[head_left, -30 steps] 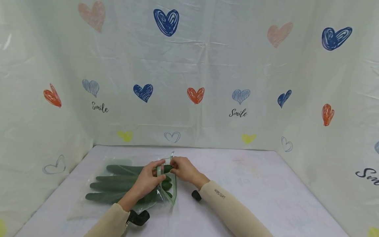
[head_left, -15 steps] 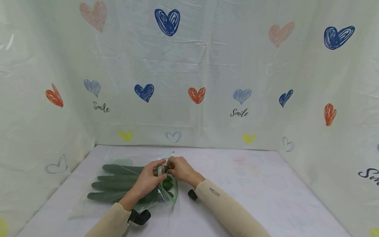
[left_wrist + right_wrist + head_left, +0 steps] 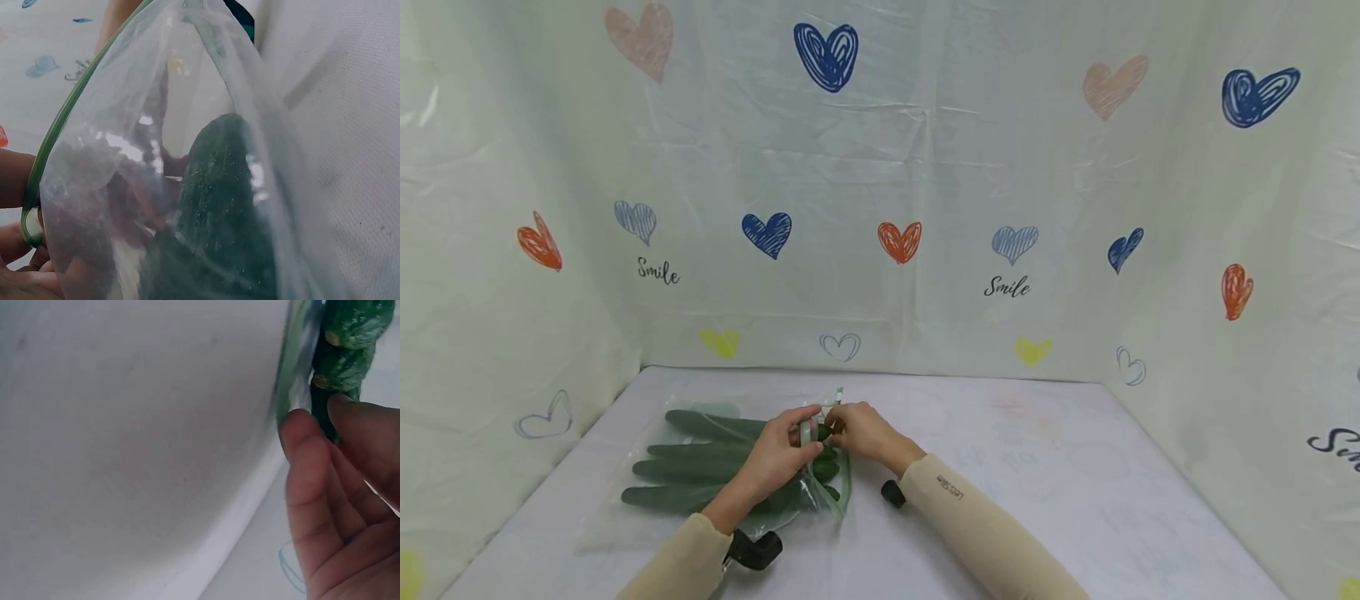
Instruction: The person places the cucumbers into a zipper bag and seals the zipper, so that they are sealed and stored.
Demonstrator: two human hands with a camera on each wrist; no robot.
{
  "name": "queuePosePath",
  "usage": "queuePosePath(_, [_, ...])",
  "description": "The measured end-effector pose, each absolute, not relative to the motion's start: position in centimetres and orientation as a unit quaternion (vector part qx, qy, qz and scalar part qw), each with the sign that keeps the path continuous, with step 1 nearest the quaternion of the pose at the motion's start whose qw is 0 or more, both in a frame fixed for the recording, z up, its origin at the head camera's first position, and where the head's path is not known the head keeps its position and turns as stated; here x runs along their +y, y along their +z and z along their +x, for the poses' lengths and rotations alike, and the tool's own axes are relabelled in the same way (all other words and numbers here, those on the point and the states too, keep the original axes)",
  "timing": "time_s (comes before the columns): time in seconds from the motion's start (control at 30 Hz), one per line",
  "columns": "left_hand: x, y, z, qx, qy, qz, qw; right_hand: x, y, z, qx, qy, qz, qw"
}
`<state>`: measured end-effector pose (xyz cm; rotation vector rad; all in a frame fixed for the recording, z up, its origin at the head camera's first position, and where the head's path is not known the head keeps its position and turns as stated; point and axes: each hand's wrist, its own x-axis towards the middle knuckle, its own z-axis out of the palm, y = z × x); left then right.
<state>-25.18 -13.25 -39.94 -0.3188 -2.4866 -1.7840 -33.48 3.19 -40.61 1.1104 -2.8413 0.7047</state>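
Several long dark green cucumbers (image 3: pixel 692 471) lie side by side inside a clear zip bag (image 3: pixel 602 529), left of the table's middle. My left hand (image 3: pixel 769 457) grips the bag's mouth near the far cucumber, and the green zip strip (image 3: pixel 59 122) runs past its fingers in the left wrist view. My right hand (image 3: pixel 867 432) pinches the tip of the far cucumber at the opening. In the right wrist view, thumb and fingers close on that cucumber's dark end (image 3: pixel 322 411), next to the green zip edge (image 3: pixel 290 362). Other cucumber stem ends (image 3: pixel 347 369) sit right beside it.
The white table (image 3: pixel 1037 500) extends to the right of the bag. A white sheet printed with hearts (image 3: pixel 895 292) hangs behind it and at both sides. Black camera pieces (image 3: pixel 756 550) are at the wrists.
My right hand moves left toward the bag's mouth, then slightly back right. The far cucumber slides left into the bag, then shifts slightly back. My left hand keeps its hold.
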Motion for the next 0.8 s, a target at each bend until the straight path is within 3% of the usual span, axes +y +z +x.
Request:
queuePosePath(0.33, [-13.3,-39.7,-25.0,-0.8,-0.586,-0.124,0.034,4.9,-40.6,-33.5,-0.893,0.236,0.383,0.009])
queuePosePath(0.8, [-12.2,-40.0,-24.7,-0.863,-0.487,-0.12,0.064,9.1,-40.5,-33.5,-0.903,0.274,0.33,0.013])
